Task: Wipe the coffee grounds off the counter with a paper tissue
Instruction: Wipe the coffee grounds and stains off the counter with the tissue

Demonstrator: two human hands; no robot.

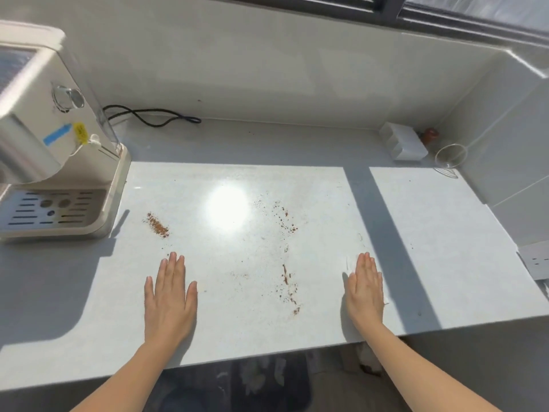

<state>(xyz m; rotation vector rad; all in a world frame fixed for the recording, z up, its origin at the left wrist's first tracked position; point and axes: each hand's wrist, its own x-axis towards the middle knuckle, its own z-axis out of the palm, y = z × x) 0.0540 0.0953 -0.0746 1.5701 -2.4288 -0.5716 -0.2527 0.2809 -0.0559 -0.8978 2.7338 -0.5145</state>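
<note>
both hands flat on sunlit counter (445, 233), coffee grounds (157, 226) unwiped.
left hand (169, 295) at 7 o'clock, palm down, fingers straight and close together, holding nothing. right hand (367, 289) at 5 o'clock, palm down, fingers straight and together, pressing on paper tissue (348, 265); only pale edges of it visible beside the palm, white on white, outline hard to tell. densest brown streak of grounds at 12 o'clock of left hand, near coffee machine (59, 138) at 9 o'clock; looser specks and a thin trail between the two hands, running 12 to 6. black cable (154, 115) at 11 o'clock, behind machine. white box (404, 141) and clear cup (450, 156) at 2 o'clock, by the wall.
</note>
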